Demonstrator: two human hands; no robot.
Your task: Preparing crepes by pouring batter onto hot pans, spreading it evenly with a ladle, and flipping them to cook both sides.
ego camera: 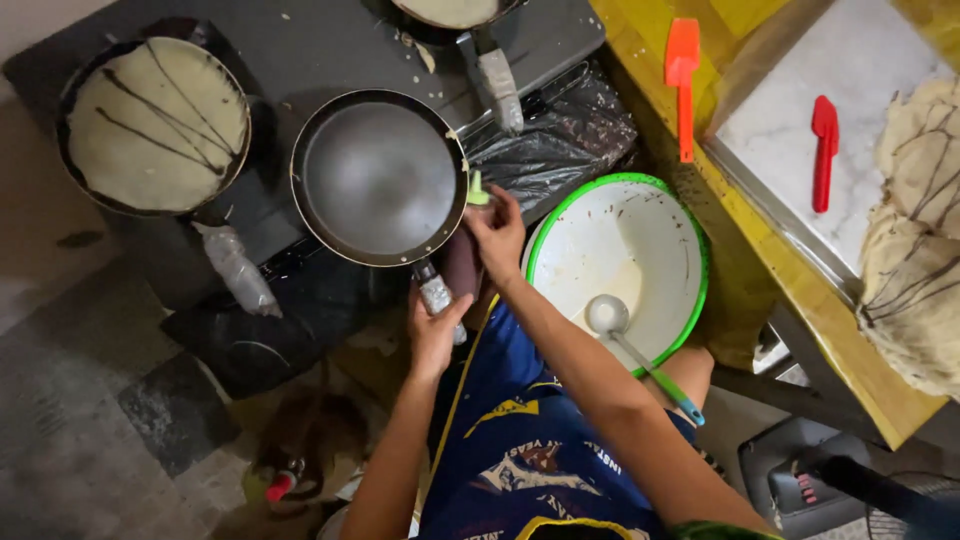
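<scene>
My left hand (435,325) grips the wrapped handle (436,296) of an empty dark frying pan (378,175) sitting on a black cooktop (330,45). My right hand (497,235) holds a dark squeeze bottle (462,265) just right of the pan, its green nozzle (478,190) touching the pan's rim. At the far left, a second pan (155,122) holds a pale crepe streaked with dark lines of sauce. A third pan (450,10) is cut off by the top edge, with only its handle (497,85) in full view.
A white bowl with a green rim (690,230) sits by my right arm with a ladle (610,315) in it. On the yellow table (760,250) lie an orange spatula (682,80), a marble board (780,130), a red spatula (823,150) and stacked crepes (920,230).
</scene>
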